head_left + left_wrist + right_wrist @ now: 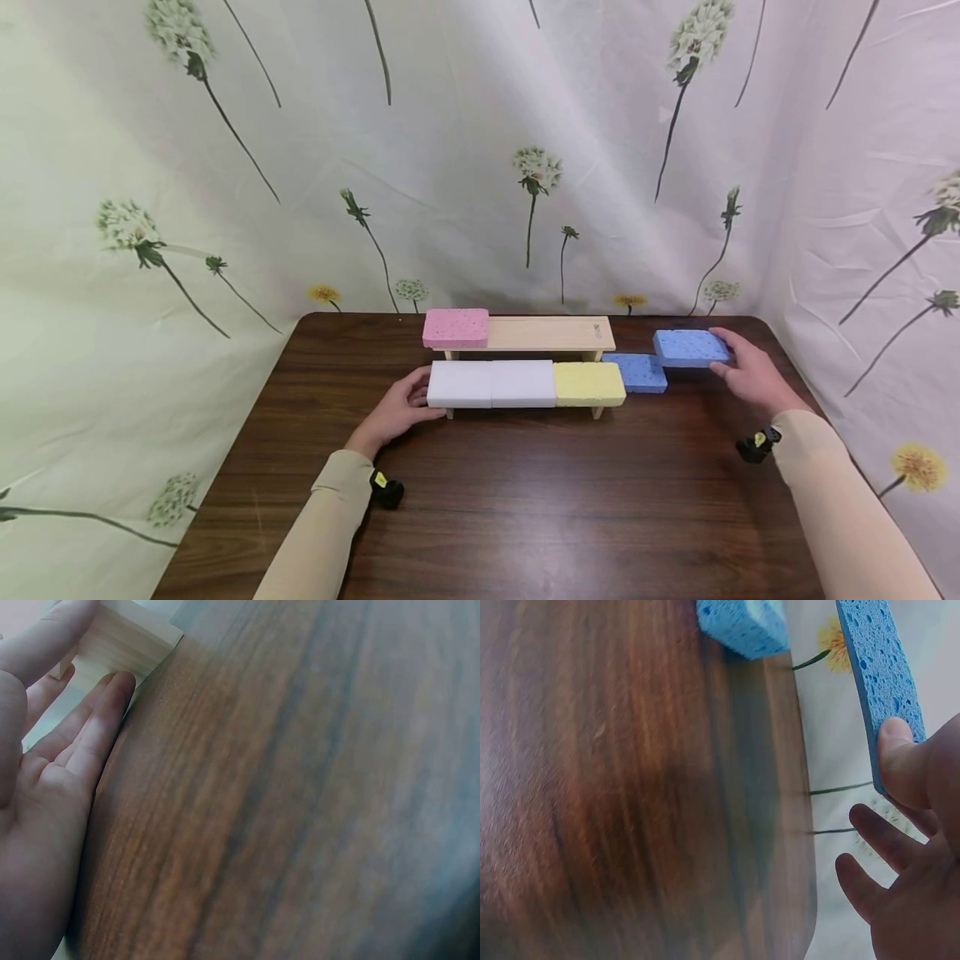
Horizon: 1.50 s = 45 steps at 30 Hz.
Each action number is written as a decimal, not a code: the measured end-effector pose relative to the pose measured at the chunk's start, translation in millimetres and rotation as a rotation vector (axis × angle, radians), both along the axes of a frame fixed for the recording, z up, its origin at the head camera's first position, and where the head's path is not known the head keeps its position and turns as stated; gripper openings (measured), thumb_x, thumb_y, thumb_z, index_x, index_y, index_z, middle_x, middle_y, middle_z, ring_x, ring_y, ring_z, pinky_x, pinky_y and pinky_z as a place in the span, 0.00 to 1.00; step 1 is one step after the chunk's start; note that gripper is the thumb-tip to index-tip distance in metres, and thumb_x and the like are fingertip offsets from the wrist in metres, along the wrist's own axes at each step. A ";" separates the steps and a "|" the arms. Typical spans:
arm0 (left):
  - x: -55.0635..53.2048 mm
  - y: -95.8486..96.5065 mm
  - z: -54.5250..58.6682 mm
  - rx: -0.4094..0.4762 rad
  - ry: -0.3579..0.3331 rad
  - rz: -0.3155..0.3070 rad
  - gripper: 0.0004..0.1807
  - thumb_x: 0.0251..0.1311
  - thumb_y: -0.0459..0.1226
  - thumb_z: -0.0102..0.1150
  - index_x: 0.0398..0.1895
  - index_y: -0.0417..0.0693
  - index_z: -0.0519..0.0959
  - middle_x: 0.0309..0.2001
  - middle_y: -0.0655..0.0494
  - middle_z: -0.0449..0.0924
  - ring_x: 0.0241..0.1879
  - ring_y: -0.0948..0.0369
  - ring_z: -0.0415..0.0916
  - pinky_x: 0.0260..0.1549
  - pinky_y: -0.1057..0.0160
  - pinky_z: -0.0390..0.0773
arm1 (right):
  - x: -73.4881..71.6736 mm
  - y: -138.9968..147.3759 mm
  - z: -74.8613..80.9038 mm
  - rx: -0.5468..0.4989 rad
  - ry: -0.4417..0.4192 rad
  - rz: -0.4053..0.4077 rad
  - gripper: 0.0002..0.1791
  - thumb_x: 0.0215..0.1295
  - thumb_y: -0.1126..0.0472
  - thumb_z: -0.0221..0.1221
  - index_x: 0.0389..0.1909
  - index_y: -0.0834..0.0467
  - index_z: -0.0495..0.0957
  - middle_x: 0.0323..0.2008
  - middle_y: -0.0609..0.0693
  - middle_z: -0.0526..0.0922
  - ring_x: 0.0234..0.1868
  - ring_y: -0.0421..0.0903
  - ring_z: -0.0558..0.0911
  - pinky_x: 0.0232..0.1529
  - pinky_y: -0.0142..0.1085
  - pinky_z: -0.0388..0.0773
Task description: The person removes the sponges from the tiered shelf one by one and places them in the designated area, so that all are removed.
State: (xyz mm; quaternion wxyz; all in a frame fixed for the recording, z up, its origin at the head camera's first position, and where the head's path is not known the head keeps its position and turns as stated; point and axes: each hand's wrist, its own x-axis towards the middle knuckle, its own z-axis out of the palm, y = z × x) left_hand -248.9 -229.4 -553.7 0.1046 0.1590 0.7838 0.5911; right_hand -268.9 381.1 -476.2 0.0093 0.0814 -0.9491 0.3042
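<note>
Head view: my right hand (750, 375), at the right of the frame, has thumb and finger pinched on the right end of a blue sponge (690, 348), which it holds up off the worktop (510, 500). My left hand (401, 406), left of centre, is spread loosely with fingers near straight at the left end of the front shelf (139, 645); I can't tell how firmly it bears on it. The 2 hands are well apart.

That end-only grip worries me most: the far end has no support, so a loosened thumb or a bump could let the sponge twist or drop. It partly covers the second blue sponge (637, 372) at centre right, and a low sweep leftward might clip that sponge, or catch the yellow sponge (588, 384) at the end of the front row.

At the other end, a rightward push from my left hand could shove the shelf, or slide the 2 white blocks (491, 384) into the yellow and send it off. On the rear shelf (543, 333), the pink sponge (456, 327) sits at the upper-left end; if the front shelf were knocked backward, I'd expect that to get jolted too.
</note>
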 end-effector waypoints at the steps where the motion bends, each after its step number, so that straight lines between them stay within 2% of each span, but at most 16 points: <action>1: 0.1 0.1 -0.1 -0.001 0.003 0.002 0.44 0.61 0.31 0.76 0.78 0.39 0.63 0.69 0.35 0.71 0.67 0.44 0.75 0.61 0.63 0.79 | 0.2 1.5 -1.5 0.003 0.001 -0.002 0.35 0.72 0.71 0.60 0.76 0.71 0.59 0.69 0.82 0.63 0.69 0.78 0.65 0.67 0.72 0.61; 13: 2.1 0.2 1.0 0.000 -0.003 -0.001 0.44 0.61 0.31 0.76 0.78 0.39 0.63 0.69 0.35 0.71 0.67 0.43 0.74 0.63 0.59 0.79 | 5.4 16.0 -15.9 0.019 0.033 -0.004 0.34 0.70 0.72 0.61 0.73 0.72 0.61 0.66 0.83 0.65 0.67 0.80 0.66 0.65 0.72 0.62; 22: 1.1 -0.2 -1.6 -0.008 0.006 0.005 0.44 0.61 0.31 0.76 0.78 0.39 0.63 0.68 0.35 0.72 0.65 0.45 0.76 0.60 0.64 0.80 | 6.7 22.2 -23.9 0.040 -0.033 -0.007 0.33 0.72 0.70 0.59 0.74 0.72 0.60 0.68 0.84 0.63 0.68 0.81 0.64 0.67 0.73 0.61; 29: 1.3 -0.5 -1.8 0.000 -0.003 0.005 0.44 0.61 0.31 0.76 0.78 0.39 0.63 0.69 0.36 0.71 0.66 0.45 0.75 0.60 0.64 0.79 | 8.8 23.5 -28.5 0.074 -0.078 0.004 0.32 0.72 0.69 0.59 0.73 0.74 0.60 0.68 0.84 0.62 0.69 0.80 0.63 0.68 0.72 0.60; 45: 3.3 1.1 3.2 -0.006 -0.010 0.010 0.45 0.61 0.31 0.75 0.79 0.40 0.62 0.70 0.36 0.70 0.68 0.43 0.73 0.63 0.59 0.79 | 7.2 25.1 -33.0 0.119 -0.071 0.040 0.33 0.70 0.69 0.62 0.70 0.77 0.62 0.67 0.83 0.65 0.67 0.80 0.66 0.67 0.70 0.63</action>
